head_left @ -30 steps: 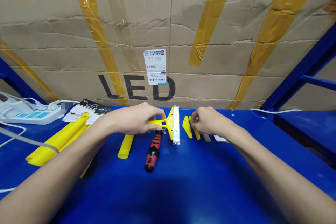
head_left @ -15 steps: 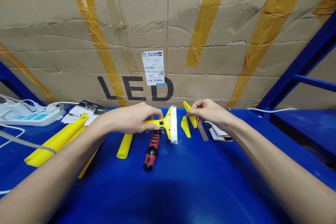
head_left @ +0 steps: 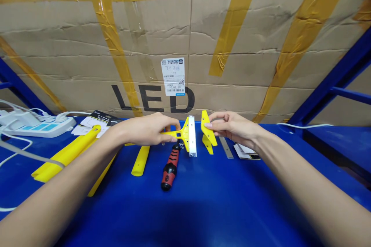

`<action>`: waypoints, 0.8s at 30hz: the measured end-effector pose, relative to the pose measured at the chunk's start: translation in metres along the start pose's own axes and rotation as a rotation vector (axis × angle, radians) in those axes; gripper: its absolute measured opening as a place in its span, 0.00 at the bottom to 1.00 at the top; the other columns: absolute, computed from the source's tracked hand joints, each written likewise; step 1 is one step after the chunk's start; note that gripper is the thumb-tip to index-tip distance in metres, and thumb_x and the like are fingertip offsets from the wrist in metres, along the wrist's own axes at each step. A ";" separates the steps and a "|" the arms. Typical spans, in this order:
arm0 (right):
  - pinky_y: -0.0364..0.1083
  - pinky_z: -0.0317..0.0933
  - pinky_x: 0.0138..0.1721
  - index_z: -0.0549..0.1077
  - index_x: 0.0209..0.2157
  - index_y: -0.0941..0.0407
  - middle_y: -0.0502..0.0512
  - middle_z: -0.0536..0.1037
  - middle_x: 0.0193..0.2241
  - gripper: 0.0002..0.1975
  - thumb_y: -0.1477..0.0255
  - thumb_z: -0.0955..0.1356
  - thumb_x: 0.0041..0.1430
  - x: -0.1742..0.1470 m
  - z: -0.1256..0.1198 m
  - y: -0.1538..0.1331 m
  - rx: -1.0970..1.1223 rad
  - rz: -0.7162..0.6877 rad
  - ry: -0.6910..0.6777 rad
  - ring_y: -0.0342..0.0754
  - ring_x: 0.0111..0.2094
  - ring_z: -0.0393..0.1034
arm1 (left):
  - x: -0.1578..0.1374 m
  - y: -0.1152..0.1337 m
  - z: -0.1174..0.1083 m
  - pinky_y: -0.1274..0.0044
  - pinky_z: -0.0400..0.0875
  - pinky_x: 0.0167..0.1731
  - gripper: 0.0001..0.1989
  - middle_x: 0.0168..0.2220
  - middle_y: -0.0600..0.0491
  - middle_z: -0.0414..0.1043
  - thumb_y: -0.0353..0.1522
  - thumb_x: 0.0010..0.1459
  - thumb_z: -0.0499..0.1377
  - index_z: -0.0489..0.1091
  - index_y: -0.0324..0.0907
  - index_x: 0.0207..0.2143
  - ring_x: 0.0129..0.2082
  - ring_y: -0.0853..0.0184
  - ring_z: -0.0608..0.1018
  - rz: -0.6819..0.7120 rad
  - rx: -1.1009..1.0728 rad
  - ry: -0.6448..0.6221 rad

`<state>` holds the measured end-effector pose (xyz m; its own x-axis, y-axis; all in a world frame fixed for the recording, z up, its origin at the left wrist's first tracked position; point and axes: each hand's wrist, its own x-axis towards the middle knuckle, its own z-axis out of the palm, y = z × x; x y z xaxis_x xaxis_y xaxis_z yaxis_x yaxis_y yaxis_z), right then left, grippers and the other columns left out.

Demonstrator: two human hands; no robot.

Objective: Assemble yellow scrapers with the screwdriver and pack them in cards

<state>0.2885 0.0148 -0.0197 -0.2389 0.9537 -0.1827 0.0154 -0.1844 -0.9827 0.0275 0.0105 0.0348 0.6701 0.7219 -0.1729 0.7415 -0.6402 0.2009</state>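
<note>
The left hand [head_left: 153,129] pinches a yellow scraper [head_left: 186,136]; the right hand [head_left: 234,127], apart from it, pinches a yellow piece [head_left: 210,134], hiding part of another piece [head_left: 207,145]. A red-and-black handle [head_left: 170,168] lies near the left hand, a metal strip [head_left: 226,148] by the right. A big box [head_left: 168,19] stands behind both.

Your blue tabletop [head_left: 203,204] carries a white power strip [head_left: 53,130], printed cards [head_left: 87,122] and yellow tubes [head_left: 68,152] at left. Another yellow tube [head_left: 140,162] and a red-and-black screwdriver [head_left: 170,168] lie before you; to your right lie a yellow plate [head_left: 209,149], a metal strip [head_left: 227,149] and folded papers [head_left: 245,152].
</note>
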 end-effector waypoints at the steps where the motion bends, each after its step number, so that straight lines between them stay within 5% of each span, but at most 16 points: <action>1: 0.38 0.65 0.28 0.76 0.30 0.58 0.49 0.79 0.25 0.16 0.73 0.82 0.39 0.000 0.004 0.000 -0.007 0.003 -0.012 0.38 0.27 0.70 | 0.000 0.001 0.000 0.76 0.66 0.37 0.18 0.45 0.49 0.79 0.41 0.65 0.57 0.72 0.41 0.52 0.39 0.63 0.78 0.005 -0.001 0.001; 14: 0.38 0.58 0.20 0.69 0.26 0.56 0.44 0.72 0.15 0.21 0.66 0.82 0.40 -0.002 0.036 0.012 -0.138 -0.120 0.063 0.38 0.17 0.64 | -0.001 0.006 0.000 0.77 0.64 0.32 0.14 0.37 0.52 0.78 0.39 0.66 0.55 0.71 0.41 0.47 0.34 0.65 0.77 0.082 -0.014 0.053; 19: 0.40 0.64 0.28 0.74 0.34 0.58 0.49 0.80 0.23 0.17 0.68 0.80 0.45 -0.001 0.039 0.014 -0.068 -0.113 -0.029 0.40 0.24 0.70 | 0.000 0.006 0.001 0.77 0.63 0.33 0.14 0.39 0.52 0.77 0.39 0.66 0.55 0.71 0.41 0.48 0.35 0.65 0.75 0.094 -0.027 0.062; 24: 0.41 0.60 0.27 0.71 0.26 0.58 0.47 0.76 0.19 0.19 0.69 0.82 0.37 -0.005 0.038 0.010 -0.081 -0.138 -0.029 0.39 0.22 0.66 | 0.002 0.008 0.005 0.78 0.62 0.31 0.16 0.35 0.54 0.76 0.43 0.64 0.57 0.71 0.43 0.47 0.31 0.67 0.73 0.062 -0.101 0.043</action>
<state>0.2528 -0.0004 -0.0277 -0.2720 0.9612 -0.0464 0.0589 -0.0315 -0.9978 0.0353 0.0055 0.0313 0.7107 0.6938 -0.1161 0.6901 -0.6556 0.3066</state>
